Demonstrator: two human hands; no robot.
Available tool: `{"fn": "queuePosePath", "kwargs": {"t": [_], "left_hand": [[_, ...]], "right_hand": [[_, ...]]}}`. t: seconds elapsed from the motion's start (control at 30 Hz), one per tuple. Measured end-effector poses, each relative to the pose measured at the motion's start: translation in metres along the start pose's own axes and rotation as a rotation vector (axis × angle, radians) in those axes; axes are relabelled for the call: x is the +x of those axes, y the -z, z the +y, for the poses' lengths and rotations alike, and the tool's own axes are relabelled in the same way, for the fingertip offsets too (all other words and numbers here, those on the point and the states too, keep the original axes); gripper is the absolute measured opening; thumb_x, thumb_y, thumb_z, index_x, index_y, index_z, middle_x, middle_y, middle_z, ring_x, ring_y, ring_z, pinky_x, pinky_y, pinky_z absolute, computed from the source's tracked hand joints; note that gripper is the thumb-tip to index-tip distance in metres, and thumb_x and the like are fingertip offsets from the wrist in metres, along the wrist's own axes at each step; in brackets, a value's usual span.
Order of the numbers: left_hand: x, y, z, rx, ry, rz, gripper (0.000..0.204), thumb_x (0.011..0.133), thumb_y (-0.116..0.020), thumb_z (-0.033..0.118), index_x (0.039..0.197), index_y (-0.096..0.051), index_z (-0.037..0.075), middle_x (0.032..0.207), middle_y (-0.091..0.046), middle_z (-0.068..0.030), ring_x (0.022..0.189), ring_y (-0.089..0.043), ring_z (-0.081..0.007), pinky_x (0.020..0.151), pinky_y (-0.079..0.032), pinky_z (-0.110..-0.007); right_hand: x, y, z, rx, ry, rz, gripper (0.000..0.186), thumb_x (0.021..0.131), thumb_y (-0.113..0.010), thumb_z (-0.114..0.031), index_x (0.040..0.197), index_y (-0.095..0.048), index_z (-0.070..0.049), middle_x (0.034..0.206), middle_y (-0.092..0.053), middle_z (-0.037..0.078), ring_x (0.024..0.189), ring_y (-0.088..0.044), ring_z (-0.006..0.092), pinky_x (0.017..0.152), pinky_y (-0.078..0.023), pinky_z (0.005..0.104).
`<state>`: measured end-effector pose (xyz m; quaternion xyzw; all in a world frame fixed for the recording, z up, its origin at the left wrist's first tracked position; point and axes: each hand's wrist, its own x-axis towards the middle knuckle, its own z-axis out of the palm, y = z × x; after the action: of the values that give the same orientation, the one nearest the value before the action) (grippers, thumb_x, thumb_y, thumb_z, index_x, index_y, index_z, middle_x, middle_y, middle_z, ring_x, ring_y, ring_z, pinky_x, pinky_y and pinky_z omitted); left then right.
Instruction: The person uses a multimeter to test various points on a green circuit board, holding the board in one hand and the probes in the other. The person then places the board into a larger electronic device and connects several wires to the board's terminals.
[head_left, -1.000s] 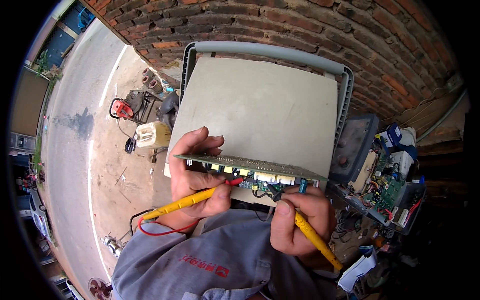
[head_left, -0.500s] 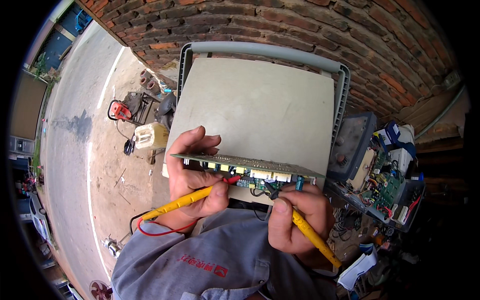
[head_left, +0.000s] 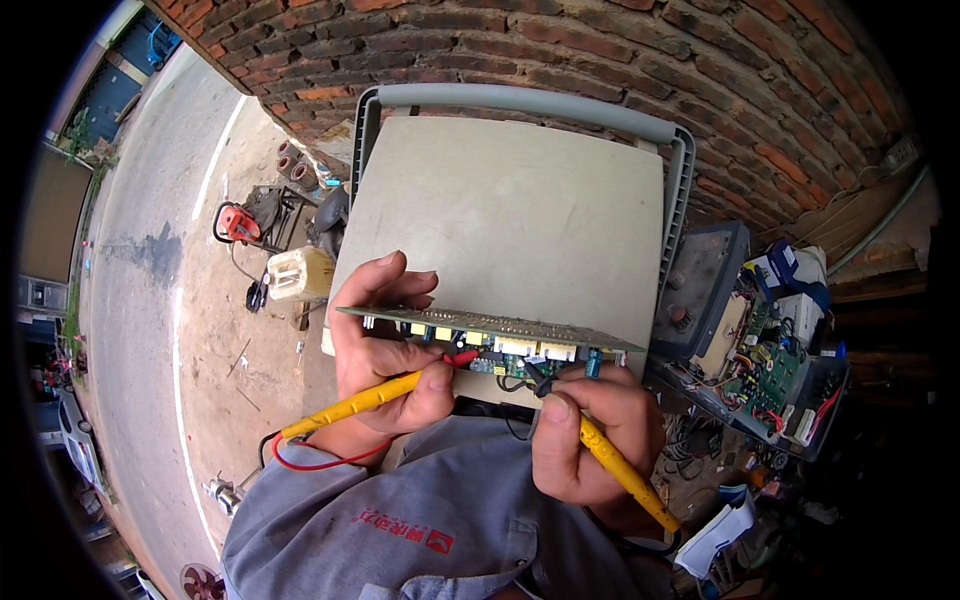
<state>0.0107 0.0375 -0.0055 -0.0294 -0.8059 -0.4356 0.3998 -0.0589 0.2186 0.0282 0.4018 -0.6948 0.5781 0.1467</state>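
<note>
while the left hand (head_left: pixel 372 365) pinches a red-tipped yellow test probe (head_left: pixel 350 403) between thumb and forefinger, the right hand (head_left: pixel 625 415) is closed around a black-tipped yellow test probe (head_left: pixel 620 467). the populated circuit board (head_left: pixel 500 326) sits between the two grips, tilted nearly edge-on, its left end in the crook of the left hand and its right end just beyond the right fingertips, above the near part of a beige panel (head_left: pixel 510 200). the board looks light and stiff, likely to bend little but to crack if forced; the parts on its near face, such as the white connectors (head_left: pixel 517 346) and a blue cylindrical capacitor (head_left: pixel 594 362) beside the right fingers, seem the fragile bits, so its bare edges are the safer hold. the probes look light and rigid, best taken by their ridged yellow shafts, behind the tips. foreshortening hides most of the component side, and i cannot tell whether either metal point touches a contact. the right hand's lower fingers are out of sight, whether they support the board is unclear, and the red lead (head_left: pixel 325 468) below the left grip is lost behind the forearm.
</note>
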Motion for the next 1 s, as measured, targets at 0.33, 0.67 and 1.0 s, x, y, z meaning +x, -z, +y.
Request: {"fn": "queuePosePath", "kwargs": {"t": [0.33,0.67,1.0], "left_hand": [[0.002,0.0,0.003,-0.061,0.162,0.031,0.027,0.087,-0.067,0.028,0.092,-0.055,0.004,0.135,-0.038,-0.0273,0.1,-0.057,-0.0285,0.082,-0.051,-0.039],[0.002,-0.016,-0.005,-0.059,0.021,0.199,0.044,0.092,-0.06,0.035,0.119,-0.055,0.001,0.14,-0.041,-0.0225,0.1,-0.054,-0.0246,0.083,-0.047,-0.035],[-0.002,-0.012,-0.008,-0.048,0.066,0.257,0.057,0.091,-0.059,0.039,0.121,-0.052,-0.009,0.135,-0.046,-0.0219,0.1,-0.055,-0.0234,0.092,-0.044,-0.037]], "right_hand": [[-0.001,-0.002,-0.004,-0.032,-0.056,0.01,0.017,0.084,-0.065,-0.006,0.096,-0.054,0.002,0.071,-0.062,0.011,0.053,-0.057,0.0212,0.051,-0.048,0.0309],[0.004,-0.007,-0.002,0.009,-0.001,0.14,0.024,0.072,-0.074,0.001,0.086,-0.055,0.001,0.072,-0.058,0.012,0.056,-0.061,0.0269,0.05,-0.05,0.0354],[0.002,-0.011,-0.003,0.003,0.009,0.195,0.021,0.074,-0.074,-0.005,0.082,-0.055,-0.002,0.069,-0.054,0.009,0.054,-0.057,0.0252,0.047,-0.046,0.0342]]}}
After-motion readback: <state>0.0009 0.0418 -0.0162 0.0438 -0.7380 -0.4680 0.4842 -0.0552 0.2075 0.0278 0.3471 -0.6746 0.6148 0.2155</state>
